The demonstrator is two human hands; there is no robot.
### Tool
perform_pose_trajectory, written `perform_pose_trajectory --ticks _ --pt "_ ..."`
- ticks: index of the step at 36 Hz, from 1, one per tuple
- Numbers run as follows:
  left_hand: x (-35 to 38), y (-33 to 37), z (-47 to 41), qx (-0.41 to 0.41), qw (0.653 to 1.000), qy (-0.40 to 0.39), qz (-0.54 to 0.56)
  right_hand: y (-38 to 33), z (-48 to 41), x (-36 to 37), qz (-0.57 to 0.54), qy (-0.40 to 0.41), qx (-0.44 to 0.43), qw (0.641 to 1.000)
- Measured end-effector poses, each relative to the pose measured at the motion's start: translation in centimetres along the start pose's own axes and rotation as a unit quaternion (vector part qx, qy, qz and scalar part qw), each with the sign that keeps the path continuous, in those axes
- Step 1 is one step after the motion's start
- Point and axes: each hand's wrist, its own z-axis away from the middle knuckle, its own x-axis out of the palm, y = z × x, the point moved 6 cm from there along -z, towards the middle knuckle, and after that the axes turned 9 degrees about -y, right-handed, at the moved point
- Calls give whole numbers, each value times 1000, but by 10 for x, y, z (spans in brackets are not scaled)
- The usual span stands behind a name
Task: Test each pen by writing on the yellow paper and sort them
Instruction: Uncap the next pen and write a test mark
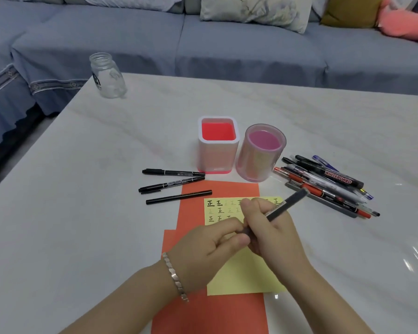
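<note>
The yellow paper point(241, 273) lies on orange sheets point(210, 314) and carries rows of written test marks along its top. My right hand point(273, 235) grips a dark grey pen point(287, 206) over the paper, its back end pointing up to the right. My left hand point(210, 247) pinches the pen's lower end, which is hidden between my fingers. Three black pens point(176, 185) lie side by side left of the paper. A pile of several mixed pens point(328, 184) lies to the right, a whiteboard marker point(336, 175) among them.
A square pink-and-white pen holder point(217, 145) and a round pink holder point(261, 153) stand behind the paper, nothing visible inside either. A glass jar point(108, 75) stands at the table's far left corner. A blue sofa with cushions runs behind the white table point(82, 189).
</note>
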Motion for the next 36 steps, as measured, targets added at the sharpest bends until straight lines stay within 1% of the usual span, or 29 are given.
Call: perform_pose_trajectory --ticks 1,3,5,7,9,10,11,12,13,16,18,20,22,23,25,27,29,30,33,34,36 --pt "-1 -1 2 -7 1000 -6 -11 -3 1 0 10 -6 -16 1000" --pt "-6 -8 6 -43 997 -4 -61 -6 3 -8 47 8 -48 998" --pt "-18 -20 11 -83 988 42 -119 -5 5 -19 82 26 -76 993" --pt "-32 -41 19 -124 966 115 -194 6 3 -31 98 40 -56 993" --pt "-41 -62 25 -121 939 165 -276 28 3 -39 119 34 -4 992" --pt "-43 -71 26 -112 926 180 -311 36 4 -40 178 15 12 984" --pt "-45 -78 28 -107 912 196 -343 43 6 -39 284 -7 7 959" --pt "-46 -82 29 -103 901 206 -367 51 7 -36 383 -39 -8 923" --pt "-45 -83 29 -98 895 209 -383 59 8 -33 438 -67 -16 896" --pt "-43 -78 28 -105 874 217 -421 77 8 -26 502 -119 13 857" --pt "-39 -73 26 -113 877 206 -419 81 8 -24 518 -126 7 846" --pt "-27 -65 23 -89 894 179 -400 82 9 -24 515 -126 -8 848" --pt "-10 -59 19 -57 912 121 -387 83 10 -22 509 -125 -28 851" --pt "-2 -58 17 -44 914 88 -393 83 11 -21 506 -123 -40 853" --pt "12 -61 13 -25 906 30 -422 85 11 -20 488 -117 -52 863" --pt "19 -67 9 -26 896 -2 -444 83 8 -26 442 -73 -47 893" --pt "20 -71 7 -37 895 -13 -444 70 6 -36 373 1 -58 926" --pt "21 -73 6 -43 897 -15 -439 62 5 -39 342 27 -68 937" --pt "21 -74 7 -40 903 -11 -427 49 -2 -47 226 73 -59 970" --pt "21 -74 7 -37 904 -10 -426 47 -7 -50 186 91 -51 977" --pt "20 -73 7 -36 905 -8 -424 43 -17 -50 140 113 -37 983"
